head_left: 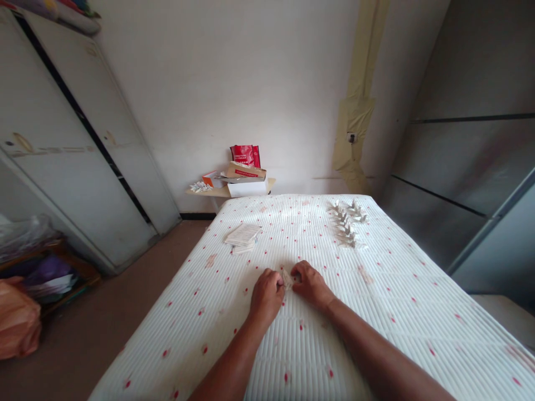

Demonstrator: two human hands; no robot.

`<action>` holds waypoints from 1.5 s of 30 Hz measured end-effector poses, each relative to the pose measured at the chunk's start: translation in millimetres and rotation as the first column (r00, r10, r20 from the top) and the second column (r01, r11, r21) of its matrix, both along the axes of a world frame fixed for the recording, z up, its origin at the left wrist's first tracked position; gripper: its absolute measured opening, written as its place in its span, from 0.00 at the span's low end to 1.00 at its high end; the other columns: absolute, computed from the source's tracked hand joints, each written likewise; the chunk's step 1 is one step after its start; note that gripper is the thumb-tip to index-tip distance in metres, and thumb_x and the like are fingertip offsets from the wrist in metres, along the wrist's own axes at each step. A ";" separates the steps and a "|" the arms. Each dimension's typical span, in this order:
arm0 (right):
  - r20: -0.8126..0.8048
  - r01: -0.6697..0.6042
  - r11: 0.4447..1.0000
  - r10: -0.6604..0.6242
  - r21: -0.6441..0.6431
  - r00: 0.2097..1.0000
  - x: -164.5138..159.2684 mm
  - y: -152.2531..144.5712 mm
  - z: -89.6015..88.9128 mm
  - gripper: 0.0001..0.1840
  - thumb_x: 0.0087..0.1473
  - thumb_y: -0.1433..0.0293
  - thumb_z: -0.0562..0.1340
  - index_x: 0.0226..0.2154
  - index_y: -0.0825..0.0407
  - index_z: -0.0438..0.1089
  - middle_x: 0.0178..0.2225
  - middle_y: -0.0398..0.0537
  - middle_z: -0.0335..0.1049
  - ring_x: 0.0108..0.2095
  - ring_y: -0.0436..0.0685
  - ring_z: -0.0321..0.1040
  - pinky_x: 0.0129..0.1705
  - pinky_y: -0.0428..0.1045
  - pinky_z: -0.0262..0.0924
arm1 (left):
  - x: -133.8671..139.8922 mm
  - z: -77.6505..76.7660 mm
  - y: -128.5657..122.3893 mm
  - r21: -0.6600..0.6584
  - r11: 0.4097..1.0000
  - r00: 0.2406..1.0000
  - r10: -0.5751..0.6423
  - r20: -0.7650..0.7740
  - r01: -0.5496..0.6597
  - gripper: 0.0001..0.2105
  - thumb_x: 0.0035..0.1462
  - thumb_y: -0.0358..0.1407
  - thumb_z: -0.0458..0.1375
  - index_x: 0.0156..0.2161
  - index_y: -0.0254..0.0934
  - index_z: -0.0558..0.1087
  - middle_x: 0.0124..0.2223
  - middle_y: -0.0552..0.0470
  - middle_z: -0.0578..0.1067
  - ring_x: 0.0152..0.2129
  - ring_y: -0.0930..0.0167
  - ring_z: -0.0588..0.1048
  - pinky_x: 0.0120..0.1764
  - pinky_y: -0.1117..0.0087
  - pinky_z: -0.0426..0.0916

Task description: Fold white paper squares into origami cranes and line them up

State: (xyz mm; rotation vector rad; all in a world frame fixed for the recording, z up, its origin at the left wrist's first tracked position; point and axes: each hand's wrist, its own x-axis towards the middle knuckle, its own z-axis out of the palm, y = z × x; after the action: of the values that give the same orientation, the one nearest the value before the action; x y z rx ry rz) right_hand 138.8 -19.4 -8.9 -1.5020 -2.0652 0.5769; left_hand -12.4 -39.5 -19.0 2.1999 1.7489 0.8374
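Between my hands, low over the quilted bed cover, is a small piece of folded printed paper [287,279]. My left hand [267,289] is closed, its thumb and fingertips pinching the left side of the paper. On the other side, my right hand [310,283] has its fingers curled, with thumb and fingertips at the paper's right edge. The exact folds are too small to make out. A stack of paper sheets [243,236] lies beyond my left hand. Several folded paper figures [346,223], shaped like cranes, stand in rows farther back on the right.
The bed cover [301,356] is white with red dots. Behind the bed, a small table [221,192] holds a white box [248,188], a red bag [246,155] and more folded paper pieces [201,186]. Cabinets [83,139] stand left; an orange bag [19,323] lies at lower left.
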 end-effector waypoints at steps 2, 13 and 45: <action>-0.021 0.009 1.000 -0.010 -0.009 1.000 1.9 0.9 -0.1 0.14 0.38 0.83 0.55 0.30 0.53 0.65 0.33 0.44 0.63 0.32 0.49 0.61 0.35 0.43 0.54 | 0.4 1.4 -0.8 -0.009 1.000 1.000 0.002 0.001 -0.002 0.07 0.46 0.22 0.52 0.25 0.37 0.65 0.29 0.55 0.66 0.31 0.73 0.67 0.35 0.73 0.60; -0.022 0.042 0.998 -0.042 0.044 0.999 -1.0 0.1 -3.1 0.09 0.42 0.79 0.57 0.29 0.53 0.65 0.32 0.44 0.63 0.31 0.49 0.61 0.34 0.43 0.54 | 2.7 2.9 2.4 -0.028 0.999 0.999 0.036 -0.040 -0.037 0.06 0.47 0.25 0.53 0.25 0.36 0.68 0.29 0.54 0.68 0.29 0.73 0.68 0.34 0.74 0.59; -0.009 0.118 0.993 -0.118 -0.029 0.993 -7.2 -4.2 4.4 0.09 0.43 0.80 0.56 0.28 0.53 0.68 0.34 0.45 0.65 0.33 0.49 0.63 0.35 0.44 0.53 | 11.9 14.1 8.7 -0.160 0.973 0.979 0.143 -0.148 -0.166 0.02 0.50 0.31 0.54 0.29 0.38 0.68 0.32 0.55 0.70 0.30 0.74 0.68 0.31 0.75 0.56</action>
State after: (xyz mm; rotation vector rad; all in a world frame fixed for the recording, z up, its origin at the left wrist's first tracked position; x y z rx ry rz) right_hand 131.6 -23.6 -4.5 -1.6215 -1.9523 0.5688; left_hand -0.5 -30.7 -4.8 2.0730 1.9964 0.5527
